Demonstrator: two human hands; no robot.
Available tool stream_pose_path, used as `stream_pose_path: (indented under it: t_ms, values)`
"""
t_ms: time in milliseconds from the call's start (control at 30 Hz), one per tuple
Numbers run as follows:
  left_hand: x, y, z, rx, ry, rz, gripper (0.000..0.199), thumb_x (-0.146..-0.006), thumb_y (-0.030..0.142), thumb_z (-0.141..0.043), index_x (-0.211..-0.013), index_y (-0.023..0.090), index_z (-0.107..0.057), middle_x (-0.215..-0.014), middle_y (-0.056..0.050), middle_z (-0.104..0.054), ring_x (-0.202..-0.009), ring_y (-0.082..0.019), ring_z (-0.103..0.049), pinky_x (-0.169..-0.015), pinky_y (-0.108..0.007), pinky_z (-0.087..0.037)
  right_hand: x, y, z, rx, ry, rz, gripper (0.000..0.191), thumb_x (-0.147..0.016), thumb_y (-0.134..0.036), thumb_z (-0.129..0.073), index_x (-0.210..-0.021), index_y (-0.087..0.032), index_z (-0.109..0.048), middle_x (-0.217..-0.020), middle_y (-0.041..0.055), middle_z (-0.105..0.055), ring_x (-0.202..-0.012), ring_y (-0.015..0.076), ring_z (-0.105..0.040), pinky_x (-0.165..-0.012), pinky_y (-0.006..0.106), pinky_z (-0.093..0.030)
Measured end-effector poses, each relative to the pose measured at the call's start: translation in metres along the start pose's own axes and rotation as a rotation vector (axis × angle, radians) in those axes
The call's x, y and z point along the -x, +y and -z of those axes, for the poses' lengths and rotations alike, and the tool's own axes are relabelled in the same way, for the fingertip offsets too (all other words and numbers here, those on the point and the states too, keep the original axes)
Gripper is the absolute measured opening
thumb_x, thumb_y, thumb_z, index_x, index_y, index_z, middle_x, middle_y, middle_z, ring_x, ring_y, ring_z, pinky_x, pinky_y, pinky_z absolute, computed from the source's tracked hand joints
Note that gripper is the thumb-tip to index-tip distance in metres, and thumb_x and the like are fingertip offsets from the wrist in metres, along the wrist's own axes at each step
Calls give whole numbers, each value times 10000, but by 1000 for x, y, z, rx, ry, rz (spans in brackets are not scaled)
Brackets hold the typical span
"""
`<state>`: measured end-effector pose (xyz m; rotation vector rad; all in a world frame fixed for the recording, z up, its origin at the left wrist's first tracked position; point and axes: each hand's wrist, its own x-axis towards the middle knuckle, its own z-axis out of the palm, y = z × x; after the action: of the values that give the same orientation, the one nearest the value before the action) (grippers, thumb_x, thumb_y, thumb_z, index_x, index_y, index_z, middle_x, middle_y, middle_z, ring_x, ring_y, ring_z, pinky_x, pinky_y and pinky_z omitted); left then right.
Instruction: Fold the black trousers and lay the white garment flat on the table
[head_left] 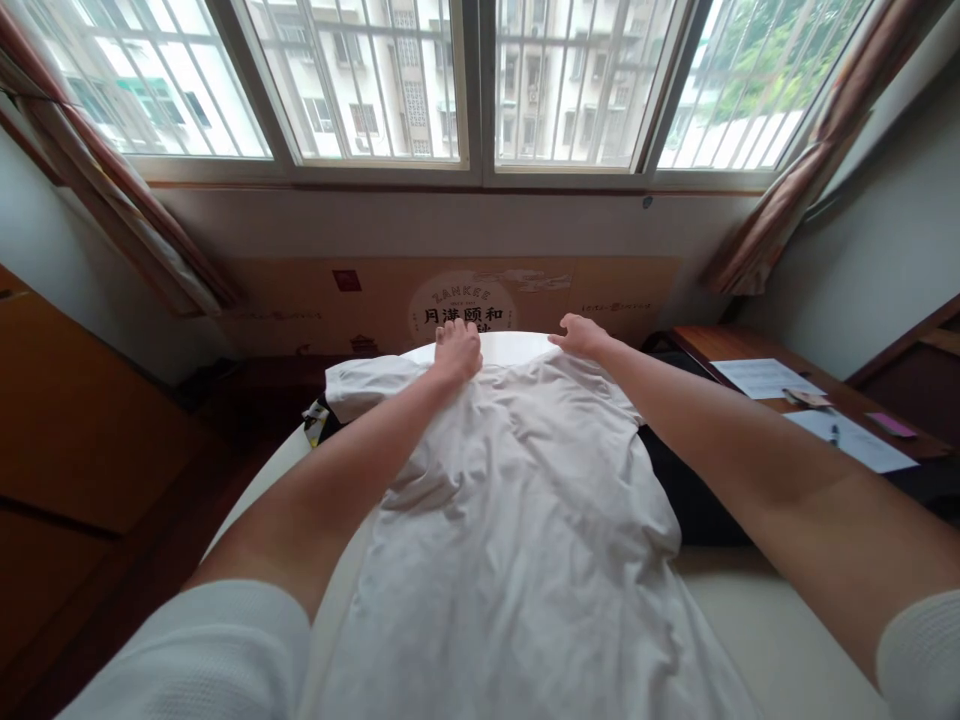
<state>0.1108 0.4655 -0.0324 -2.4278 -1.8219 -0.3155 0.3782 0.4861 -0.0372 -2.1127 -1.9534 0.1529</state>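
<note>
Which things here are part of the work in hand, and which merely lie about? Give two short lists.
In hand: white shirt, left hand and right hand at its far end, white table under it.

Lying about: papers, pen, pink note, brown cardboard box, curtains.

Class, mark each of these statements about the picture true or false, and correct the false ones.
1. Both hands rest at the far end of a white shirt. True: left hand, right hand, white shirt.
2. The shirt hangs on a hanger. False: it lies spread on a white table.
3. Papers lie on a wooden desk on the right. True: papers, wooden desk.
4. The curtains cover the window. False: the curtains are drawn aside.
</note>
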Motion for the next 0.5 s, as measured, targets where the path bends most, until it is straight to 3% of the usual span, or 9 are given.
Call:
stream_pose_path:
  t_ms: [100, 200, 267, 333, 400, 500]
  values:
    - [68, 43, 3, 19, 17, -259, 322, -992, 182, -533, -1290, 101, -626, -1297, -206, -644, -1203, -334, -582, -1058, -435, -444, 27, 39, 15, 59, 14, -57, 469, -984, -549, -697, -1283, -189, -709, -1382, 183, -699, -1307, 357, -638, -1038, 433, -496]
    - [162, 90, 8, 129, -42, -585, 320, -1040, 321, -534, -1259, 117, -648, -1293, -179, -670, -1151, -311, -615, -1033, -439, -480, 56, 83, 27, 114, -36, -162, 508, -910, -626, -749, -1073, -145, -773, -1187, 236, -757, -1150, 400, -711, -894, 425, -530]
    - [226, 117, 7, 210, -50, -837, 371, -1042, 413, -562, -1247, 119, -657, -1299, -160, -684, -1116, -285, -637, -999, -416, -504, 71, 106, 30, 126, -93, -217, 471, -878, -604, -792, -934, -136, -776, -1047, 231, -774, -1015, 388, -743, -793, 403, -533]
    - [281, 140, -2, 272, 41, -1063, 420, -1068, 473, -541, -1299, 145, -664, -1389, -124, -671, -1135, -248, -650, -968, -370, -520, 82, 122, 29, 118, -127, -234, 354, -875, -501, -826, -859, -153, -760, -983, 190, -779, -948, 341, -747, -748, 366, -525]
    - [321, 157, -17, 285, 201, -1170, 316, -1117, 377, -489, -1285, 226, -711, -1409, -45, -690, -1108, -180, -677, -888, -295, -529, 88, 130, 28, 98, -138, -227, 242, -900, -391, -822, -838, -171, -746, -954, 134, -776, -926, 278, -738, -763, 334, -532]
    - [356, 177, -42, 228, 339, -1162, 341, -1144, 294, -443, -1270, 300, -760, -1435, 9, -704, -1139, -135, -696, -863, -227, -537, 92, 130, 28, 55, -121, -214, 221, -1000, -390, -742, -1016, -170, -739, -1064, 69, -752, -964, 215, -717, -863, 362, -586]
